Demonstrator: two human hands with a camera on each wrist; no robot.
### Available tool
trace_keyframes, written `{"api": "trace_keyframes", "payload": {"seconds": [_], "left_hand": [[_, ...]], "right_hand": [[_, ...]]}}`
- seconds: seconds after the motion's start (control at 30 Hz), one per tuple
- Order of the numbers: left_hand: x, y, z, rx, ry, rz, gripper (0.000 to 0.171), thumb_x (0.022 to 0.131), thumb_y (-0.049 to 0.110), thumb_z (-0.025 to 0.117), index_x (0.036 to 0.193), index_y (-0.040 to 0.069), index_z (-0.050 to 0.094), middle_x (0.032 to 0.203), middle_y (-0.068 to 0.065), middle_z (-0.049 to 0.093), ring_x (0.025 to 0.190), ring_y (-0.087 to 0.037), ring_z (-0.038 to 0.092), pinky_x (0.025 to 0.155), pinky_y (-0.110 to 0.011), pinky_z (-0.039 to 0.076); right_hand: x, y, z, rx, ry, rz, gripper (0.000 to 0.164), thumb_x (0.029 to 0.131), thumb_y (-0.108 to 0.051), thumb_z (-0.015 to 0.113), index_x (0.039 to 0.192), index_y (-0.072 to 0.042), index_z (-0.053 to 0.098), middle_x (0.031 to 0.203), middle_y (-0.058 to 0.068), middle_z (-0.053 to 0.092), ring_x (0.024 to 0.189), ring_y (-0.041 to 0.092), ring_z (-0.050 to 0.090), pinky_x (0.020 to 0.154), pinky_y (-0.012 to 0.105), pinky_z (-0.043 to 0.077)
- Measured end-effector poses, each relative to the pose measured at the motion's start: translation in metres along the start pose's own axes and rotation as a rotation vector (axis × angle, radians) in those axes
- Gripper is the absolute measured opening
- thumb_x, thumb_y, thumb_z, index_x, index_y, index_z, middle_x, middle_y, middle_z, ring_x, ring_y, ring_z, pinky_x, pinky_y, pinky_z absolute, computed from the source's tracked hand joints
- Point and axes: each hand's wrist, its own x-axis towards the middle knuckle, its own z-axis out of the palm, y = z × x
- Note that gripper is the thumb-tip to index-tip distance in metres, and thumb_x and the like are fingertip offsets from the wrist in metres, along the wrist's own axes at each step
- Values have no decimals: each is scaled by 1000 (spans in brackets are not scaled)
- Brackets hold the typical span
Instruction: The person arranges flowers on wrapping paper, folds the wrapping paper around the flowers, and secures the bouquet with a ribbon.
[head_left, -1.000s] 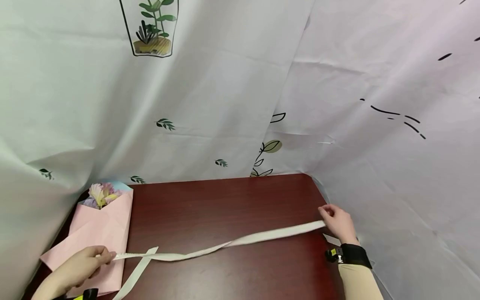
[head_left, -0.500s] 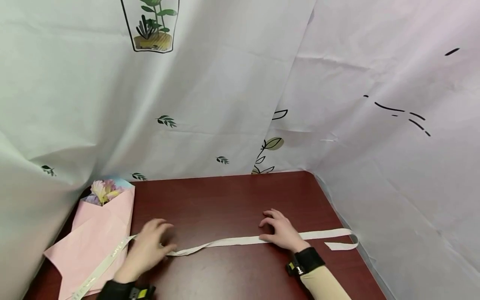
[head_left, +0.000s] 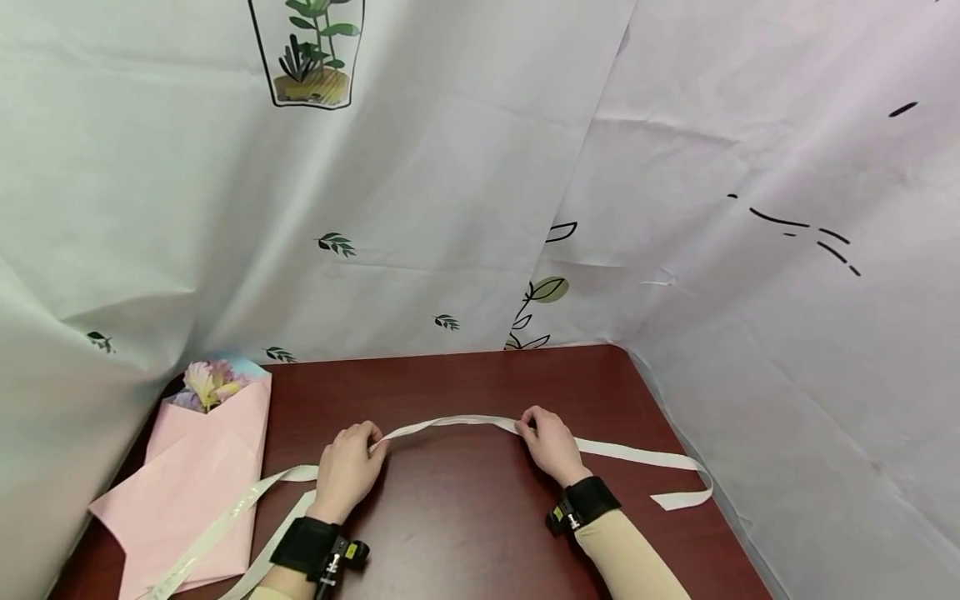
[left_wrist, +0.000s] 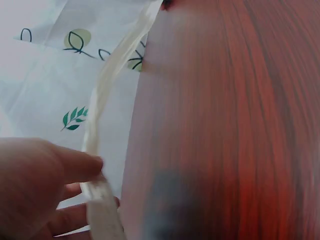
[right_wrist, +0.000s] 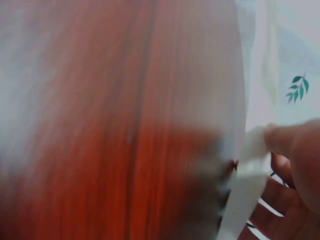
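A long white ribbon point(head_left: 465, 420) runs between the two hands and arches away from the person in the head view. My left hand point(head_left: 349, 468) pinches it between thumb and fingers; in the left wrist view the ribbon point(left_wrist: 102, 100) passes under the thumb. My right hand point(head_left: 553, 446) pinches it farther right, and the right wrist view shows the ribbon point(right_wrist: 252, 165) bent over the fingers. Past the left hand, two lengths of ribbon trail toward the near left, one across pink wrapping paper. On the right, the tail curls back on itself near the table's edge.
A flower bouquet wrapped in pink paper point(head_left: 202, 475) lies at the left of the dark red-brown table point(head_left: 450, 533), its blossoms point(head_left: 210, 385) pointing away. A white printed curtain point(head_left: 420, 183) hangs behind the table and along its sides.
From wide apart, both hands have come inward over the table's middle, the left moving right and the right moving left. The ribbon between them is now shorter and arched; its right tail was let go.
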Motion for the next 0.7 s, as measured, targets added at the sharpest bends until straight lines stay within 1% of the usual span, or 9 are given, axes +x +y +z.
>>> {"api": "trace_keyframes", "payload": {"seconds": [0.07,0.1,0.17,0.27,0.33,0.43,0.5,0.6,0.7], "left_hand": [[1,6,3,-67,-19,-56,16,90,25,76,85,18,64,73,1,61,63,-20,58,53,-39,44],[1,10,4,-127,-58,-92,15,92,27,75,86,18,63,72,2,61,60,-18,58,53,-37,45],[-2,18,3,-286,-170,-148,16,96,31,71,91,18,63,70,1,62,52,-16,58,51,-32,45],[-6,28,-1,-481,-349,-174,21,98,33,68,103,14,64,72,0,64,51,-16,59,53,-29,46],[-9,31,-5,-522,-423,-160,29,98,34,69,115,11,62,75,-1,66,53,-17,61,55,-29,46],[-13,32,-9,-418,-430,-118,44,94,36,73,127,13,57,84,2,63,62,-14,57,60,-30,44],[-17,31,-11,-326,-446,-88,50,88,42,78,125,15,57,86,3,59,67,-12,54,63,-31,42],[-26,29,-12,-185,-494,-1,48,78,51,84,105,18,62,84,4,52,70,-11,46,63,-32,38],[-35,28,-12,-74,-498,75,37,74,46,86,78,22,59,76,6,46,64,-11,42,57,-30,36]], "right_hand": [[3,0,0,10,18,53,15,99,-34,66,93,-21,62,74,-6,56,77,17,55,69,37,46],[4,1,0,13,23,70,15,99,-34,66,94,-21,61,74,-5,56,74,17,55,66,36,46],[6,4,0,17,31,104,16,100,-34,64,95,-20,61,76,-6,57,69,15,54,61,34,44],[8,7,-1,22,40,146,15,101,-33,63,97,-19,61,77,-6,58,61,12,52,56,31,42],[8,10,-1,24,47,162,16,101,-33,63,96,-18,61,77,-6,58,59,12,51,55,31,41],[9,11,0,26,50,171,16,101,-33,62,96,-18,61,76,-6,58,58,12,51,54,31,41],[10,11,1,23,48,177,17,101,-33,61,96,-17,60,75,-5,58,58,12,51,54,31,40],[10,10,2,9,44,190,17,101,-34,61,96,-17,60,73,-5,58,56,13,51,53,32,40],[9,8,3,10,29,201,17,100,-34,62,95,-18,60,68,-3,57,53,15,50,51,32,39]]}}
